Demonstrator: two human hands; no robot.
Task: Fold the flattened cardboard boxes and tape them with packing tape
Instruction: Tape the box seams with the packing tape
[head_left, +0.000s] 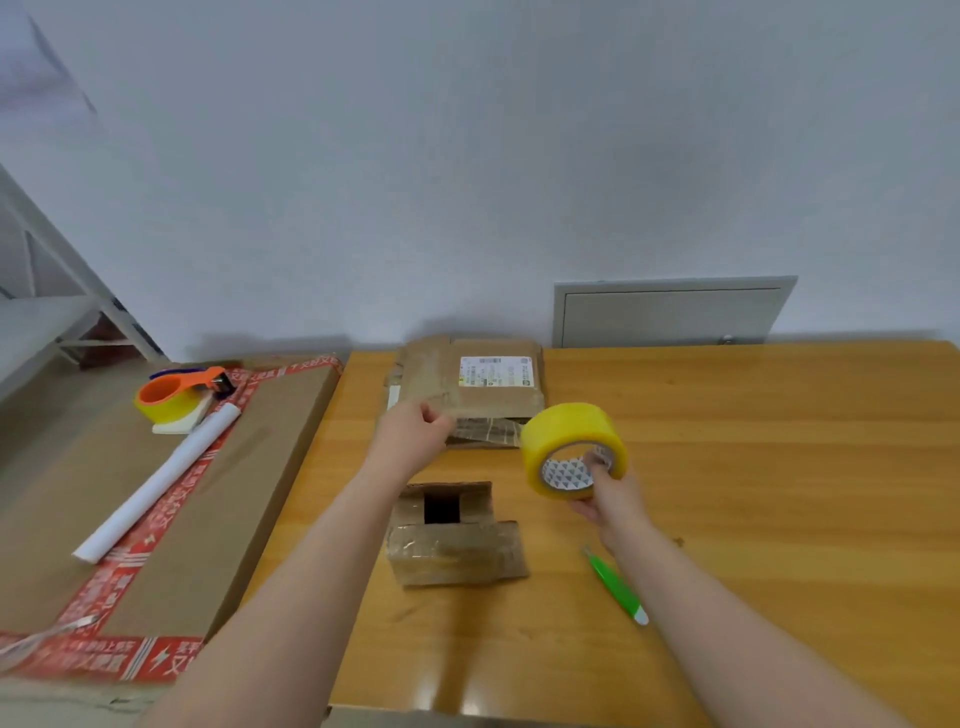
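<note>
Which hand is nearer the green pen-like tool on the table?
Right. The right hand, holding the yellow tape roll, is just beyond the green tool; the left hand grips the flattened boxes, farther off.

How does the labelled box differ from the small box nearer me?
The labelled box lies flattened; the small box stands folded up, with a dark opening on top. The labelled box bears a white shipping label; the small box shows none. The left hand grips the labelled box's edge; the small box is untouched. Both are worn brown cardboard.
</note>
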